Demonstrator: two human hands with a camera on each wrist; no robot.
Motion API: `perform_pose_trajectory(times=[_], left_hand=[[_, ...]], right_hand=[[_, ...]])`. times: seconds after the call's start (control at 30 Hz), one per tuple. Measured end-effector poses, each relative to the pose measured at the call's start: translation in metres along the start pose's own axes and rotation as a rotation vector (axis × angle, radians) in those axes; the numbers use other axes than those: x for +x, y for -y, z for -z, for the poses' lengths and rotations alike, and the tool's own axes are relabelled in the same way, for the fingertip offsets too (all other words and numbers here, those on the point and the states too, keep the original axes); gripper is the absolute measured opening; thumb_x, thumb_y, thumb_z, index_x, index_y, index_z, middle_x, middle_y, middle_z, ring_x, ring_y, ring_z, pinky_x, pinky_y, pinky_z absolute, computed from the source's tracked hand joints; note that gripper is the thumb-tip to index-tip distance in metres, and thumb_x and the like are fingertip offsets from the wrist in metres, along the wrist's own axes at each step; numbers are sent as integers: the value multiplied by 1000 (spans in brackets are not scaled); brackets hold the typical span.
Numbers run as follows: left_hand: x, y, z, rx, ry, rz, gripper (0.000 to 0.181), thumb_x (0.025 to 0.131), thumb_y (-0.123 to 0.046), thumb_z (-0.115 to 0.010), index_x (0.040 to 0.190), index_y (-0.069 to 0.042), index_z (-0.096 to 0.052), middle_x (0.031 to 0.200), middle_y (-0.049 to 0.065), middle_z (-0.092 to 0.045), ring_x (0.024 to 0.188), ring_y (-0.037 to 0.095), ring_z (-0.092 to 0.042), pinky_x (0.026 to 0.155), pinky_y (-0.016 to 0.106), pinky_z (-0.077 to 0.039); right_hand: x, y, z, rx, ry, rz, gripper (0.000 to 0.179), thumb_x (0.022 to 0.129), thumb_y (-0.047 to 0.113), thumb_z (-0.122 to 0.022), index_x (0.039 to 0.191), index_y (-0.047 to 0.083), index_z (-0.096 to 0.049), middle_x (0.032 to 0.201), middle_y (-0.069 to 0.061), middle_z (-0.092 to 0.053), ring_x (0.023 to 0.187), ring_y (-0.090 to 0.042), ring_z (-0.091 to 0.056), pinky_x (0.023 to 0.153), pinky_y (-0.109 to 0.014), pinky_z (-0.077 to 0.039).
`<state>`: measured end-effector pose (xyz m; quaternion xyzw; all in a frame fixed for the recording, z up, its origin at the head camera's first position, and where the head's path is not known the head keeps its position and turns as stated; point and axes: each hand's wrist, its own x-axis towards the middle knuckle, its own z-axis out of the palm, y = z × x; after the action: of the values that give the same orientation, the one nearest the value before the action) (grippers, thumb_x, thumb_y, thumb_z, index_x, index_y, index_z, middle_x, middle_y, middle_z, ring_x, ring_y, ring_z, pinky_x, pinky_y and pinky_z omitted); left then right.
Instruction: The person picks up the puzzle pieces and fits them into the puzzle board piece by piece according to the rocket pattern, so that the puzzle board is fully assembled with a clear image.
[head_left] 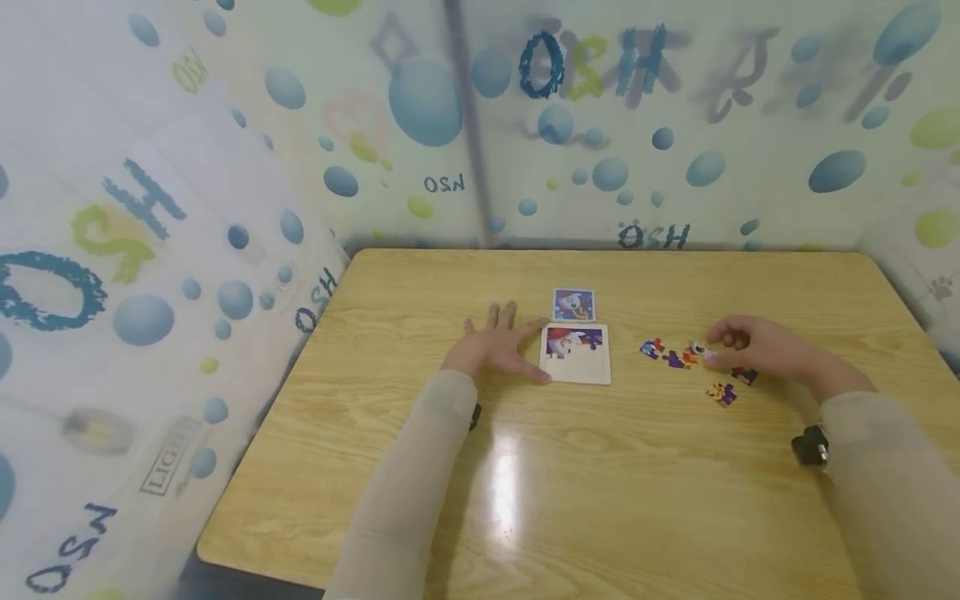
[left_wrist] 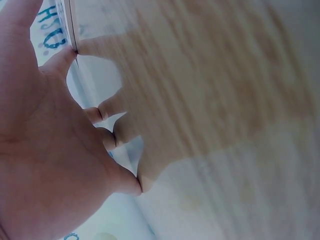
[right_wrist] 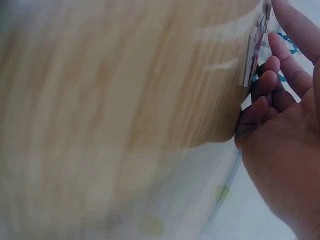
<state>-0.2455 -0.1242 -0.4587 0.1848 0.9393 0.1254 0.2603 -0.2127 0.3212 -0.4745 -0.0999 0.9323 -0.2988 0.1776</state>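
Observation:
My left hand [head_left: 501, 343] lies with its fingers spread on the table, palm down. Its thumb and index finger touch the left side of a white puzzle tray [head_left: 577, 373], whose upper part holds fitted pieces. Right of the tray, my right hand [head_left: 757, 348] reaches over loose pieces. A puzzle piece [head_left: 696, 348] is right at its thumb and index fingertips; I cannot tell whether they pinch it. In the right wrist view, the other fingers [right_wrist: 265, 82] are curled, beside pieces [right_wrist: 250, 57] seen edge-on.
A small picture card [head_left: 573, 305] lies just behind the tray. Several more pieces surround the right hand, including one [head_left: 722, 394] nearer the front. The wooden table [head_left: 360, 433] meets printed walls [head_left: 427, 192] at its back and left.

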Motion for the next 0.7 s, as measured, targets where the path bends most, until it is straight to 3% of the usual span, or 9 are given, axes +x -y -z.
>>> perform_pose_trajectory(times=[0.23, 0.53, 0.6, 0.7], left_hand=[[-3, 0, 0, 14, -3, 11, 113, 79, -82, -73, 168, -51, -10, 179, 12, 22, 163, 44, 23, 121, 82, 14], [-3, -2, 1, -1, 0, 2, 113, 79, -82, -73, 168, -52, -10, 178, 12, 22, 163, 44, 24, 120, 82, 16], [-3, -2, 1, -4, 3, 7, 113, 79, -82, -73, 168, -52, -11, 178, 11, 23, 163, 43, 24, 121, 81, 16], [-3, -3, 1, -14, 8, 13, 112, 79, -82, -74, 168, -53, -11, 178, 11, 23, 163, 42, 24, 121, 80, 17]], right_hand=[[3, -1, -1, 1, -11, 10, 53, 100, 44, -74, 130, 1, -63, 104, -7, -55, 88, -18, -47, 69, -28, -42], [2, 0, 5, -24, -63, -9, 44, 111, 23, -53, 148, 0, -50, 101, -14, -61, 75, -20, -54, 61, -33, -47], [2, 0, 6, -20, -72, -28, 47, 111, 26, -51, 147, -3, -46, 105, -19, -59, 77, -23, -55, 63, -34, -48], [3, 0, 6, -41, -70, -56, 63, 108, 43, -59, 146, -5, -45, 115, -24, -56, 86, -26, -56, 68, -33, -48]])
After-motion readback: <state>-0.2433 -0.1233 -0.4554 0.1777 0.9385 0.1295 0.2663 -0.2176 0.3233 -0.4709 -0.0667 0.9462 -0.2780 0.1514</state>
